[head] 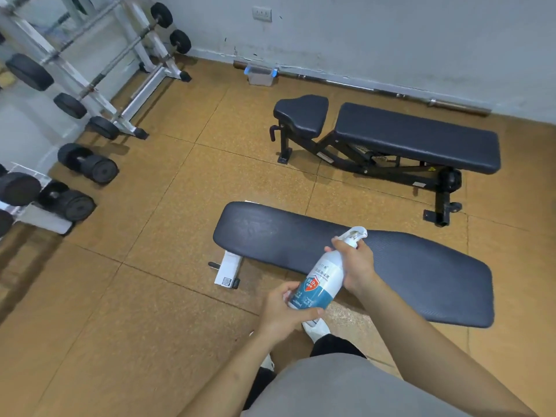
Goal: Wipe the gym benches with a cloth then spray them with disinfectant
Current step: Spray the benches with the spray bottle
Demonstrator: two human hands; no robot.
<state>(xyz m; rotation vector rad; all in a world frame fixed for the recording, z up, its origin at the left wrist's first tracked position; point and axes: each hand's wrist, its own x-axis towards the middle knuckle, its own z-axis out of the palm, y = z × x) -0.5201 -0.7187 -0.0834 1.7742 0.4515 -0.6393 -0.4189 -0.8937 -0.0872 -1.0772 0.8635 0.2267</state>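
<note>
Left hand [285, 311]: grip wrapped round base of white-and-teal plastic spray bottle [326, 279], thumb across lower label. Right hand [358, 263]: grip clasped round bottle neck just under white trigger head; forearm reaches in from lower right. Bottle tilted, nozzle up and away, held over near edge of flat dark padded bench [421, 281]. Tan tiled floor [144, 296] open left of bench. Beyond, strip of floor, then black adjustable bench [415, 133] near grey wall. Black dumbbells [87, 164], white rack [99, 85] far left.
</note>
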